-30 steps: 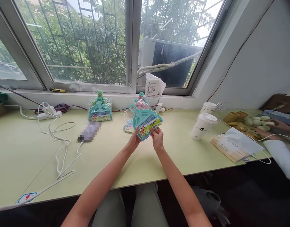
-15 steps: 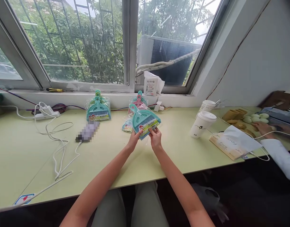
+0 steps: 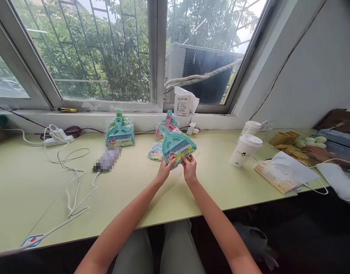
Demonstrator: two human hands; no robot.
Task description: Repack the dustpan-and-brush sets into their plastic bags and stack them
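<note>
Left hand (image 3: 164, 170) closed on lower left corner of the teal dustpan set (image 3: 179, 142), thumb over the front; right hand (image 3: 189, 167) pinches the bottom edge, thumb on the printed label (image 3: 180, 153). Both sets of fingers grip; the fingers behind are mostly hidden. Set is tilted, handle up and away to the left, seemingly held above the yellow-green table (image 3: 209, 194); exact clearance can't be told.

Main risk: both grips sit low, so the handle end is unsupported and could tip back if the thumbs ease off. Wrapping looks glossy, likely slick film; it could slide under the fingertips. Hard pressing might crease the label or bend the brush bristles (image 3: 177, 145).

Left of the arms, a loose white cable (image 3: 74, 182) runs to a pixelated device (image 3: 107, 159); a forearm swinging that way could snag it. Right, a lidded white cup (image 3: 245, 151) could be knocked by a wide elbow.

Just beyond the set, a flat packet (image 3: 154, 151) and the pink-and-teal stack (image 3: 167, 123) lie close; a forward push could catch their loose film. Teal stack (image 3: 119, 133) to the left is well apart, lower risk.
</note>
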